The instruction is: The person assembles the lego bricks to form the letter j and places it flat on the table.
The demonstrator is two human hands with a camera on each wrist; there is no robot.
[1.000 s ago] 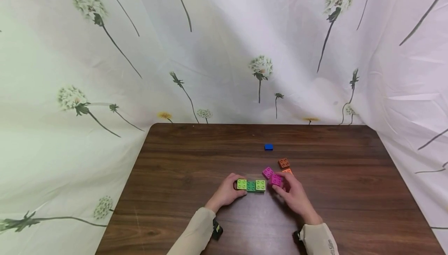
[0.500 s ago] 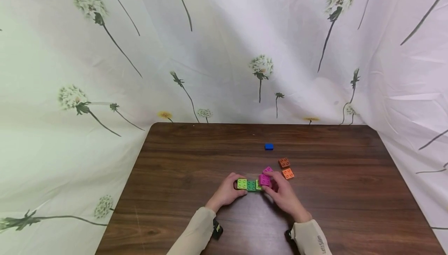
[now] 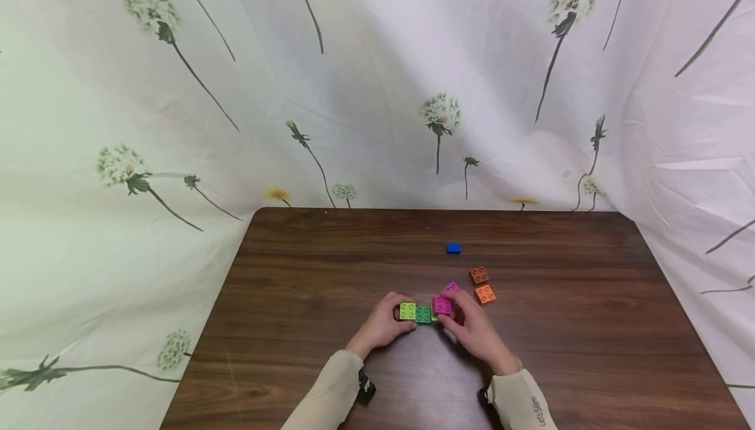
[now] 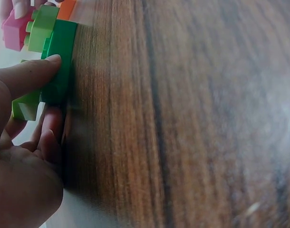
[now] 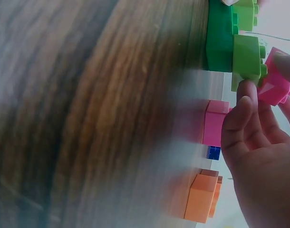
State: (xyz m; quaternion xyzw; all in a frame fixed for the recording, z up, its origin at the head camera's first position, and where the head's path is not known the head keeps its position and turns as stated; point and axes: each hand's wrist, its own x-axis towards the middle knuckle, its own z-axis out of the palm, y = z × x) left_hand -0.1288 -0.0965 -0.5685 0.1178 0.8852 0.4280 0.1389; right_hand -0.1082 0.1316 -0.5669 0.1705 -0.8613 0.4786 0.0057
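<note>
A long dark green toy brick (image 3: 423, 314) lies on the table with a lime brick (image 3: 407, 311) on its left end and another lime brick (image 5: 246, 54) on its right end. My left hand (image 3: 382, 324) grips the left end of this build, thumb on the near side. Between thumb and fingers of my right hand (image 3: 476, 332) is a magenta brick (image 3: 441, 305), held over the right lime brick. In the right wrist view it looks tilted against that brick's studs, and a fingertip touches the lime brick. A second magenta brick (image 5: 215, 123) lies just behind, partly hidden by the right hand.
Right of the hands lie an orange brick (image 3: 485, 294) and a brown brick (image 3: 479, 276). Farther back is a small blue brick (image 3: 453, 248). The dark wooden table (image 3: 307, 266) ends at a white floral curtain (image 3: 377, 89).
My right hand has carried the magenta brick leftward from beside the build to over the right lime brick. The orange brick is now uncovered. My left hand has stayed in place.
</note>
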